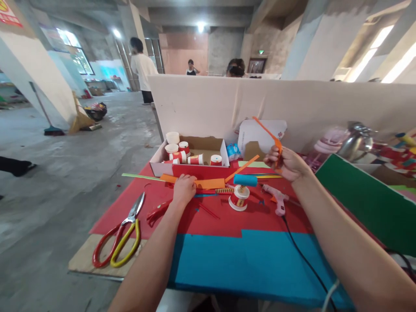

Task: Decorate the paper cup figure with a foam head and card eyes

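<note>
My right hand [287, 164] is closed in a pinch on a thin orange paper strip [267, 131] that sticks up and to the left above it. My left hand [183, 189] rests with curled fingers on the red sheet [208, 216], its fingertips on an orange paper piece [209, 183]; what it grips, if anything, is hidden. Between the hands lie a blue roll [245, 180], an upside-down red and white paper cup [238, 198] and a pink glue gun [276, 199] with a black cord.
Large red and yellow scissors [121, 236] lie at the left. A cardboard box [191, 158] holds several paper cups. A blue sheet [253, 264] covers the near table, a green sheet [367, 201] the right. A white partition [292, 106] stands behind; people stand beyond it.
</note>
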A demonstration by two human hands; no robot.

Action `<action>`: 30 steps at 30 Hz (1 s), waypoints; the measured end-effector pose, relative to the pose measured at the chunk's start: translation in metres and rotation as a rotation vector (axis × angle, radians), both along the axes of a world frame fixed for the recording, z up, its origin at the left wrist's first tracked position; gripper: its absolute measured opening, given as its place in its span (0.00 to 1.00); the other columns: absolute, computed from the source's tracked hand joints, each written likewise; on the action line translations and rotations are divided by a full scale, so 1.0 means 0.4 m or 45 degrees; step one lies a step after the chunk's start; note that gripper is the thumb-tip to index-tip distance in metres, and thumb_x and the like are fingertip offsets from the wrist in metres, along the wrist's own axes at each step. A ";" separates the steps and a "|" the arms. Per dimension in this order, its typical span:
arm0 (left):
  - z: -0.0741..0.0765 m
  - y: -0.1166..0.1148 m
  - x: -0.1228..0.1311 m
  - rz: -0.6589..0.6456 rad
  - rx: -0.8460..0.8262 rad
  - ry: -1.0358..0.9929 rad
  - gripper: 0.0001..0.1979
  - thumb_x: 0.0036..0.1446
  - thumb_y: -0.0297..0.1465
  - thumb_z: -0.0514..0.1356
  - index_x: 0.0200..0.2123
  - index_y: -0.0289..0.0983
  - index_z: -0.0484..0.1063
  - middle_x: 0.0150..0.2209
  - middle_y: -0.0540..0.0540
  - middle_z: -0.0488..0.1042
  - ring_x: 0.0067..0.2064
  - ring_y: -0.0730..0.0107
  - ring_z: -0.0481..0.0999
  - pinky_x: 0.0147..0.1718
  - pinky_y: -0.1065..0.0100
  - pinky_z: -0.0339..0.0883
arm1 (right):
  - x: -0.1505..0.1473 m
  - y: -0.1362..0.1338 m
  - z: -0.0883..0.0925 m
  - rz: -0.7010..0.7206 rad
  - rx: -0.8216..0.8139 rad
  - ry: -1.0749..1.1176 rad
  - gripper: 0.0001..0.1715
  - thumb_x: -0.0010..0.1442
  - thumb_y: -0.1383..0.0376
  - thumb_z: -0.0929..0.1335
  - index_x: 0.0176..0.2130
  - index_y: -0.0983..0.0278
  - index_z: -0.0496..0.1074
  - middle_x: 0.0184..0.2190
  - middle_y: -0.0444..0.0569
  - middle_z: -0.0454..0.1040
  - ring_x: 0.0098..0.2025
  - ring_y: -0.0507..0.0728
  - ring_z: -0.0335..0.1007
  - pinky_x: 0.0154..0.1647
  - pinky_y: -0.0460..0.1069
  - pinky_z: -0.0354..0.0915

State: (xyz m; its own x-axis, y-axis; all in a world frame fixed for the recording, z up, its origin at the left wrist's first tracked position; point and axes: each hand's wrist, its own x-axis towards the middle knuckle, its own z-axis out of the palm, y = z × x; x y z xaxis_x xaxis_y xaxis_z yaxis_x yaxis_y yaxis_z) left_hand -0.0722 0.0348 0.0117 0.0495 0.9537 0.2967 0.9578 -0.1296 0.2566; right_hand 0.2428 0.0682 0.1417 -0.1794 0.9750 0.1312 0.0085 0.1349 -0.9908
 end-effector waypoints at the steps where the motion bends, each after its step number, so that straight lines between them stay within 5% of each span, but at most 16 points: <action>1: 0.002 0.000 -0.002 0.009 0.007 -0.010 0.16 0.53 0.24 0.51 0.41 0.38 0.74 0.39 0.43 0.75 0.45 0.60 0.68 0.46 0.63 0.61 | -0.006 -0.019 0.003 0.012 0.006 -0.006 0.15 0.50 0.61 0.64 0.24 0.59 0.49 0.20 0.37 0.43 0.19 0.49 0.42 0.28 0.49 0.62; 6: 0.020 0.001 -0.027 0.095 0.080 -0.085 0.16 0.53 0.24 0.51 0.42 0.38 0.74 0.39 0.42 0.76 0.45 0.60 0.70 0.46 0.62 0.62 | -0.064 -0.154 -0.020 0.160 0.033 -0.139 0.19 0.57 0.54 0.61 0.23 0.59 0.50 0.18 0.37 0.42 0.17 0.49 0.41 0.19 0.48 0.53; 11: 0.046 -0.004 -0.063 0.164 0.208 -0.447 0.14 0.54 0.27 0.51 0.41 0.38 0.73 0.41 0.44 0.76 0.44 0.63 0.73 0.45 0.64 0.65 | -0.180 -0.283 -0.120 0.555 0.136 -0.566 0.22 0.61 0.49 0.58 0.25 0.61 0.57 0.19 0.41 0.57 0.21 0.49 0.51 0.22 0.46 0.52; 14: 0.072 -0.026 -0.076 -0.130 0.113 -0.932 0.16 0.58 0.34 0.50 0.42 0.35 0.73 0.42 0.42 0.77 0.43 0.63 0.74 0.43 0.63 0.67 | -0.245 -0.313 -0.183 0.486 0.365 -0.873 0.20 0.64 0.56 0.56 0.25 0.62 0.58 0.22 0.44 0.62 0.25 0.51 0.57 0.27 0.47 0.54; 17: 0.104 -0.058 -0.073 -0.589 -0.330 -1.250 0.24 0.61 0.42 0.45 0.43 0.31 0.73 0.42 0.37 0.76 0.41 0.61 0.76 0.41 0.61 0.68 | -0.280 -0.308 -0.231 0.445 0.488 -0.995 0.16 0.65 0.61 0.55 0.28 0.62 0.62 0.27 0.47 0.69 0.29 0.53 0.63 0.31 0.47 0.56; 21: 0.121 -0.093 -0.026 -0.924 -0.904 -0.877 0.21 0.57 0.44 0.53 0.45 0.36 0.73 0.42 0.42 0.77 0.42 0.63 0.74 0.40 0.67 0.66 | -0.279 -0.291 -0.272 0.248 0.620 -0.996 0.16 0.65 0.63 0.54 0.31 0.62 0.64 0.30 0.50 0.72 0.30 0.54 0.66 0.30 0.47 0.57; 25: 0.118 -0.115 0.009 -0.917 -0.957 -0.415 0.11 0.52 0.37 0.57 0.35 0.37 0.75 0.30 0.50 0.76 0.32 0.71 0.72 0.30 0.74 0.62 | -0.256 -0.290 -0.296 0.187 0.705 -0.925 0.18 0.65 0.62 0.54 0.30 0.61 0.65 0.28 0.50 0.72 0.30 0.55 0.66 0.30 0.47 0.58; 28: 0.142 -0.114 -0.030 -0.844 -0.950 -0.370 0.11 0.55 0.34 0.52 0.30 0.38 0.73 0.26 0.52 0.74 0.28 0.73 0.70 0.28 0.75 0.60 | -0.248 -0.297 -0.310 0.151 0.582 -0.745 0.17 0.65 0.57 0.56 0.36 0.61 0.67 0.27 0.48 0.71 0.29 0.55 0.66 0.30 0.47 0.59; 30: 0.168 -0.094 -0.076 -0.656 -0.837 -0.365 0.13 0.57 0.34 0.48 0.31 0.39 0.71 0.25 0.52 0.73 0.27 0.73 0.70 0.28 0.74 0.60 | -0.249 -0.301 -0.317 0.124 0.451 -0.647 0.18 0.64 0.54 0.56 0.42 0.61 0.67 0.24 0.46 0.69 0.25 0.54 0.65 0.27 0.47 0.58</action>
State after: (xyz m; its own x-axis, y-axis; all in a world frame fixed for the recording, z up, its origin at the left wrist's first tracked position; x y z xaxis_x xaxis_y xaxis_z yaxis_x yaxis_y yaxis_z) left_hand -0.1026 -0.0026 0.0790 0.5279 0.8156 -0.2370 0.7085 -0.2690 0.6525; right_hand 0.1431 -0.0524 0.0150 -0.3903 0.8638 0.3186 0.4380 0.4786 -0.7610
